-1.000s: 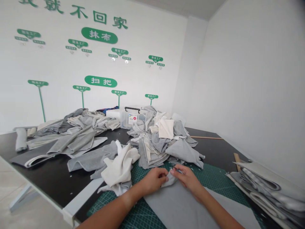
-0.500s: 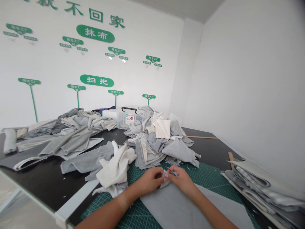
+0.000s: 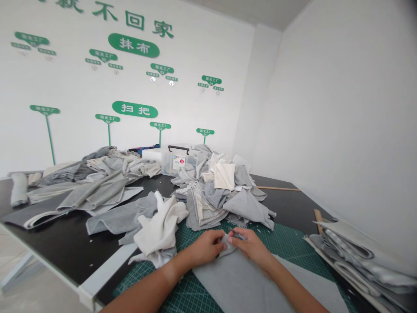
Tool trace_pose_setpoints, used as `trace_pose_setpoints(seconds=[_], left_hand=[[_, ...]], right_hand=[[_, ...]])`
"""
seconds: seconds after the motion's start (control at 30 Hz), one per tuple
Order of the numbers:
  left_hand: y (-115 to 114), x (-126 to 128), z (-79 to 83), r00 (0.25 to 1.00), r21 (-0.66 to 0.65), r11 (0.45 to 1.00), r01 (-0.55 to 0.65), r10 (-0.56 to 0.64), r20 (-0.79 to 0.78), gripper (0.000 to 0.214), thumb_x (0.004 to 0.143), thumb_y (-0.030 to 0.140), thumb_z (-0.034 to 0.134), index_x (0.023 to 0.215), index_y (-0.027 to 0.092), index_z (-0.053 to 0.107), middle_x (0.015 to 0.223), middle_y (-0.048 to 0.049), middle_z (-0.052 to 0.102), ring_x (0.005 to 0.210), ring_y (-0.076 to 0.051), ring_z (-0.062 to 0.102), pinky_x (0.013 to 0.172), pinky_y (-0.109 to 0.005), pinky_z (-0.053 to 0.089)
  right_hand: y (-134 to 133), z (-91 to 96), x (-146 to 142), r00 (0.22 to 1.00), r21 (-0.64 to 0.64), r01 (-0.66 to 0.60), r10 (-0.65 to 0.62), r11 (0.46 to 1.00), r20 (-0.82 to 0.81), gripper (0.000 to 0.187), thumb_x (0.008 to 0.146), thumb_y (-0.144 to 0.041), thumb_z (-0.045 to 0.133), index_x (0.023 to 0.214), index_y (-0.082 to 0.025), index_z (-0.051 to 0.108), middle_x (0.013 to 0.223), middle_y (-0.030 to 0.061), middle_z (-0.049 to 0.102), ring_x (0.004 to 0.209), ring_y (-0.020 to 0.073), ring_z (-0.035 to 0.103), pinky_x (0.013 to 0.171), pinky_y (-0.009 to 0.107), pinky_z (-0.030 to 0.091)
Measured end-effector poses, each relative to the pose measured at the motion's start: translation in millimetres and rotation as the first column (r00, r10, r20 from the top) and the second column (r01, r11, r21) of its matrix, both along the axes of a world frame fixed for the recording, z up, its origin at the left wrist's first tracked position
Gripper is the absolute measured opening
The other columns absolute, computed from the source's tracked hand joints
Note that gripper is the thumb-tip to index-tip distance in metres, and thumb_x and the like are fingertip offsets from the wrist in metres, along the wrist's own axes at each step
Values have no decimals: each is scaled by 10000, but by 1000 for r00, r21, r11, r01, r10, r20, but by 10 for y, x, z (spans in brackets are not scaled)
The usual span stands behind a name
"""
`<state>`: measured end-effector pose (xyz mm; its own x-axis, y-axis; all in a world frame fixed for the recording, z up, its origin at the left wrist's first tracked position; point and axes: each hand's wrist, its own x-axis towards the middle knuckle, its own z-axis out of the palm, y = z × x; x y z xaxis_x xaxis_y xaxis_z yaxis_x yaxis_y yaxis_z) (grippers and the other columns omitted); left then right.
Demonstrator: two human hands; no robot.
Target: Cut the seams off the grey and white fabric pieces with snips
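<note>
A flat grey cloth (image 3: 247,282) lies on the green cutting mat (image 3: 286,243) in front of me. My left hand (image 3: 206,246) pinches the cloth's far corner, fingers closed on it. My right hand (image 3: 249,246) meets it at the same corner, fingers closed round a small dark tool, possibly small scissors (image 3: 238,235), whose tip pokes out above the fingers. The two hands touch at the corner.
A heap of grey and white cloth pieces (image 3: 218,191) sits just beyond the mat, a white crumpled cloth (image 3: 161,230) to the left. More grey fabric (image 3: 91,191) covers the black table's left. A clear plastic box (image 3: 177,160) stands at the back. Stacked grey sheets (image 3: 361,261) lie at right.
My hands stay together at the cloth's corner with only slight finger shifts. The camera view has wobbled a little.
</note>
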<state>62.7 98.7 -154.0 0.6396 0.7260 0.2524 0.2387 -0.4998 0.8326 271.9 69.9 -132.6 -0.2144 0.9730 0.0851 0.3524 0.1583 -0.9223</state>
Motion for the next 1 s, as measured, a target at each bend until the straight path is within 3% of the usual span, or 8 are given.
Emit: trace_pose_setpoints(seconds=[0.13, 0.3, 0.4, 0.63, 0.73, 0.87, 1.0], left_hand=[[-30, 21, 25, 994, -19, 999, 29, -27, 108, 275, 882, 339, 625, 1101, 174, 648, 730, 36, 516, 660, -114, 449, 612, -218, 333], [-11, 37, 54, 990, 16, 999, 28, -30, 135, 321, 935, 436, 570, 799, 147, 594, 712, 26, 494, 676, -108, 424, 620, -222, 312], [-9, 43, 73, 986, 25, 999, 40, -44, 158, 360, 942, 475, 558, 786, 152, 547, 735, 29, 471, 699, -107, 405, 635, -220, 311], [-35, 26, 83, 992, 33, 999, 25, -29, 121, 361, 982, 506, 471, 883, 169, 555, 812, 6, 514, 765, -133, 453, 704, -233, 368], [-20, 20, 80, 989, 43, 999, 32, -37, 144, 314, 986, 464, 480, 935, 170, 578, 874, -11, 561, 825, -150, 499, 773, -251, 405], [-41, 31, 119, 979, 35, 998, 48, -53, 198, 294, 1006, 426, 453, 1053, 180, 606, 1002, -40, 622, 952, -176, 553, 896, -282, 424], [-93, 46, 183, 974, 23, 998, 56, -60, 217, 314, 1011, 431, 449, 1079, 183, 629, 1037, -48, 643, 1000, -184, 576, 934, -284, 424]], right_hand=[[11, -31, -23, 1000, 52, 10, -10, 999, -8, 312, 783, -440, 747, 825, -146, 651, 721, -5, 563, 666, 126, 466, 587, 225, 333], [-37, 53, -74, 996, -59, 12, -17, 998, -88, 365, 800, -499, 732, 901, -169, 615, 555, -78, 414, 456, 71, 272, 454, 228, 191], [-60, 130, -91, 991, -90, -6, -6, 996, -136, 392, 793, -531, 738, 879, -191, 562, 490, -110, 309, 408, 64, 197, 420, 235, 123], [-62, 174, -101, 992, -58, 13, -20, 998, -124, 442, 757, -573, 765, 843, -195, 552, 485, -101, 347, 395, 57, 232, 411, 230, 121], [-71, 179, -83, 991, -61, 36, -44, 998, -127, 453, 764, -586, 756, 892, -194, 569, 473, -107, 335, 395, 58, 208, 417, 236, 108], [-45, 141, -61, 984, -42, 76, -82, 996, -157, 442, 751, -546, 779, 822, -191, 525, 501, -100, 353, 406, 48, 216, 415, 233, 106], [-29, 98, -52, 985, -42, 41, -48, 998, -164, 416, 784, -517, 762, 813, -197, 497, 489, -107, 331, 401, 49, 222, 406, 229, 111]])
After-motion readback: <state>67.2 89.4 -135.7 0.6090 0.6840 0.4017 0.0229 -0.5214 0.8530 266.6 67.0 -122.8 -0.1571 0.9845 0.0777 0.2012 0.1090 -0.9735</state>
